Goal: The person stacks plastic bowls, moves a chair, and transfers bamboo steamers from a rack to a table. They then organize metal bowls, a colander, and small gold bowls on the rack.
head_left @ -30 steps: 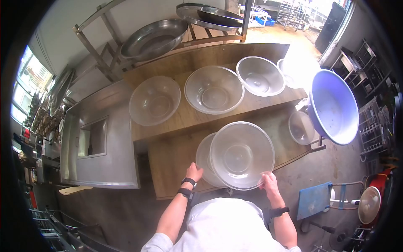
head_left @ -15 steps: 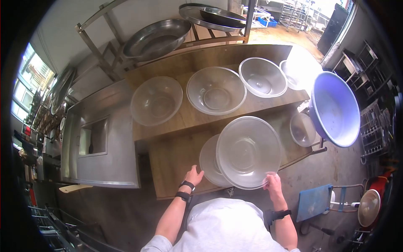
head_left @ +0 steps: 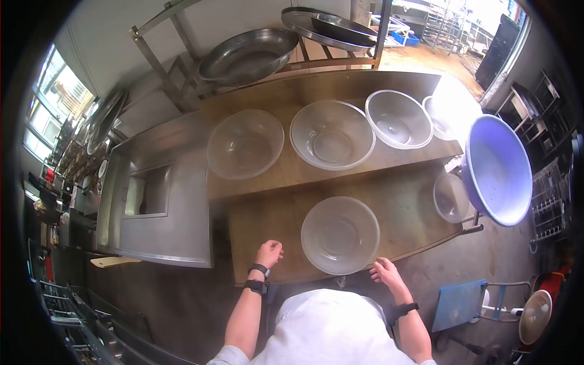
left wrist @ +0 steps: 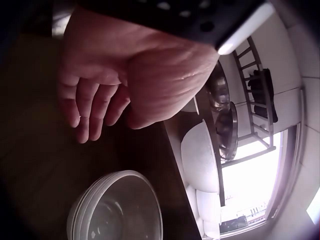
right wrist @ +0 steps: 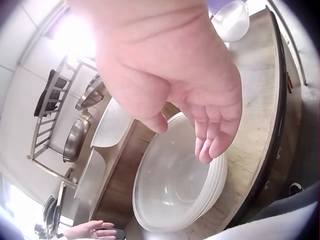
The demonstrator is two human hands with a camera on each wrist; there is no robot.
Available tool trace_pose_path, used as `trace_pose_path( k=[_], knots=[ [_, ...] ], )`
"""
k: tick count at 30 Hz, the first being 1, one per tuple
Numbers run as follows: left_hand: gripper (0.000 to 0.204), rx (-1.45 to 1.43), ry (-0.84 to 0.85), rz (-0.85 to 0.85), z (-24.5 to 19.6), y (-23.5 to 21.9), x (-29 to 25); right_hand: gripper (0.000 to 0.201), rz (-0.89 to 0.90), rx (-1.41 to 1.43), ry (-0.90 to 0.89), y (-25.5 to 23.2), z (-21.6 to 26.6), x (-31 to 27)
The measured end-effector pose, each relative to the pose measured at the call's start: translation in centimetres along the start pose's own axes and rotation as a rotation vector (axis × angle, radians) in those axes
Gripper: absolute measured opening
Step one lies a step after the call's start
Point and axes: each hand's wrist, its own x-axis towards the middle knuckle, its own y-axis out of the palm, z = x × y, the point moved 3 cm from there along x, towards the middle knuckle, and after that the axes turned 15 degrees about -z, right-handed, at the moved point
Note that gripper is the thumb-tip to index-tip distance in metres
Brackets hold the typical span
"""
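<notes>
From my end, the stack of bowls (head_left: pixel 340 235) looks like translucent plastic, smooth, with glossy glints inside. I read the tabletop (head_left: pixel 254 219) as wood-grained and fairly matt, and the raised shelf (head_left: pixel 267 184) likewise. On the wide pan (head_left: pixel 248 56) I see shiny metal; on the square-holed unit (head_left: pixel 176 237), duller, smooth metal. The big basin (head_left: pixel 500 170) appears smooth plastic, the shirt (head_left: pixel 331 325) soft, matt cloth.

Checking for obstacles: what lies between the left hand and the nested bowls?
Nothing; in the head view, only bare wooden tabletop shows between the left hand and the nested bowls.
</notes>
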Motion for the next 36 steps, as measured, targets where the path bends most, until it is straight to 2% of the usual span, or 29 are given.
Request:
trace_pose_path(
  k=[1, 3, 7, 9, 14, 16, 17, 19, 20, 23, 25, 27, 29, 32, 36],
  knots=[
    [0.032, -0.004, 0.004, -0.017, -0.7, -1.1, 0.9, 0.052, -0.007, 0.012, 0.002, -0.1, 0.0, -0.3],
    [0.031, -0.240, 0.001, -0.056, -2.9, -3.3, 3.3, 0.050, -0.003, 0.024, -0.015, 0.1, 0.4, -0.8],
    [0.034, -0.721, -0.069, -0.092, -10.1, -8.5, 6.4, 0.045, -0.008, 0.074, 0.023, 0.3, 0.3, -2.0],
    [0.036, -0.834, -0.076, -0.158, -12.1, -10.0, 8.9, 0.044, -0.018, 0.087, 0.022, 0.3, 0.3, -2.6],
    [0.033, -0.870, -0.105, -0.158, -13.3, -10.2, 15.4, 0.040, -0.100, 0.134, 0.037, -0.1, -0.4, -4.4],
    [0.027, -0.688, -0.079, -0.356, -13.1, -10.3, 16.7, 0.041, -0.124, 0.125, 0.038, -0.5, -0.5, -5.2],
    [0.027, -0.691, -0.083, -0.346, -12.8, -9.9, 17.1, 0.041, -0.135, 0.121, 0.039, -0.7, -0.6, -5.4],
    [0.025, -0.651, -0.123, -0.456, -12.1, -10.0, 16.5, 0.040, -0.136, 0.113, 0.059, -1.0, -1.1, -5.9],
    [0.021, -0.700, -0.152, -0.401, -11.8, -10.0, 16.1, 0.039, -0.134, 0.116, 0.067, -1.2, -1.2, -6.1],
    [0.016, -0.682, -0.181, -0.430, -9.9, -10.1, 15.0, 0.039, -0.123, 0.101, 0.069, -1.6, -1.6, -5.4],
    [0.015, -0.694, -0.191, -0.378, -8.4, -10.3, 12.6, 0.038, -0.105, 0.093, 0.054, -2.0, -1.2, -4.7],
    [0.016, -0.785, -0.106, -0.253, -6.4, -9.8, 9.4, 0.038, -0.088, 0.132, 0.055, -2.5, -0.8, -3.8],
    [0.012, -0.801, -0.144, -0.178, -4.6, -8.8, 4.9, 0.039, -0.052, 0.145, 0.042, -3.2, -0.6, -2.5],
    [0.003, -0.801, -0.173, -0.148, -2.5, -6.9, -1.2, 0.040, 0.002, 0.122, 0.031, -4.6, -0.2, -0.3],
    [0.010, -0.777, -0.172, -0.122, -2.0, -3.1, -7.5, 0.041, 0.064, 0.071, -0.008, -7.8, 1.0, 2.8]
  ],
)
